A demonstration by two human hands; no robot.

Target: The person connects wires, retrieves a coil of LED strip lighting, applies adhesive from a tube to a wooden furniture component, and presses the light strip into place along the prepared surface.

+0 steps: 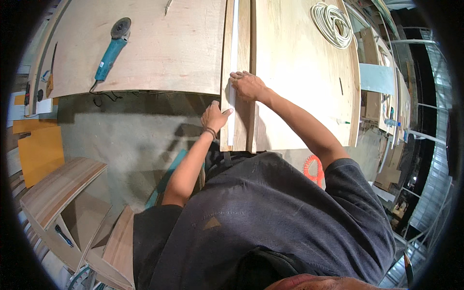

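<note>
A long narrow white strip (233, 126) lies lengthwise along a wooden board (225, 137) in front of me. My left hand (213, 117) is closed on the board's left edge, its thumb reaching over the top to the strip. Farther up, my right hand (248, 87) comes across from the right. Its bent fingers close over the strip, and the hand hides part of it; the thumb is hard to make out. To the right of the strip runs a raised wooden edge (253, 126).
A teal angle grinder (111, 55) lies on the left panel (169, 53). Coiled cream cable (333, 26) and a dark thin stick (340, 86) rest on the right panel (295, 58). Below stand a curved wooden cabinet (63, 193) at left and an orange coiled hose (313, 169) at right.
</note>
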